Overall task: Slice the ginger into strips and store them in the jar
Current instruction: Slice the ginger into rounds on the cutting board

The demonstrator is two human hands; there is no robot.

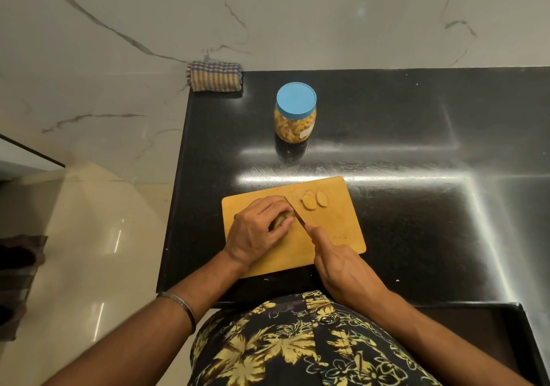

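A person seen from above, both forearms bare with no sleeves reaching them. A thin, plain silver metal bangle [181, 306] circles the left wrist. The torso is covered by a dark, almost black garment [297, 347] printed all over with large pale-yellow leaves and flowers, some drawn only in outline. Both hands are bare.

This place is a home kitchen. A polished black stone counter [387, 153] stands against a wall of white marble with grey veins [297, 13], and the floor is of glossy cream tiles [98, 236]. On the counter lies a rectangular wooden cutting board [336, 222], and behind it stands a clear plastic jar with a blue lid [295, 113], filled with yellowish food. A folded checked kitchen cloth [215, 76] lies at the far corner of the counter.
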